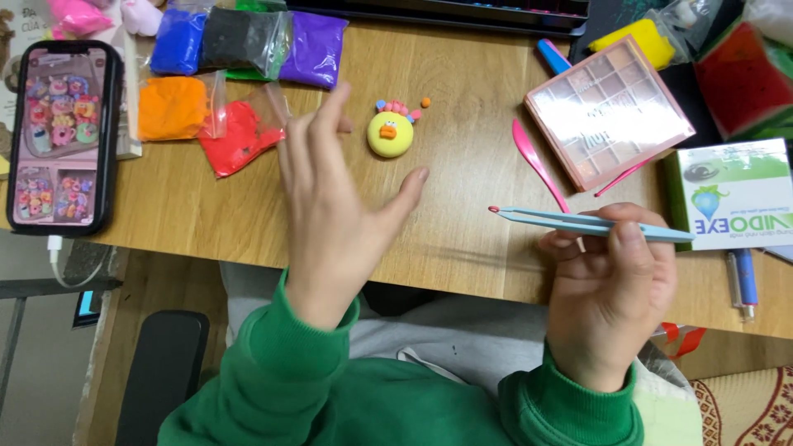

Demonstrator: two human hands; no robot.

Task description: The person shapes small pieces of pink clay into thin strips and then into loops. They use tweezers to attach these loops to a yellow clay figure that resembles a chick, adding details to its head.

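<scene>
My right hand (607,289) grips light blue tweezers (578,222) that point left over the wooden desk (462,206); a tiny red bit sits at their tip (494,210). My left hand (339,206) hovers open above the desk, fingers spread, holding nothing. Just beyond it lies a round yellow clay face (390,133) with an orange beak and small pink and blue balls on top. A small orange clay ball (425,102) lies beside it.
Bags of clay in orange (172,107), red (244,136), blue, black and purple (312,49) lie at the back left. A phone (64,136) stands at left. A pink compartment box (607,111), a pink tool (537,161) and a white-green carton (735,194) are at right.
</scene>
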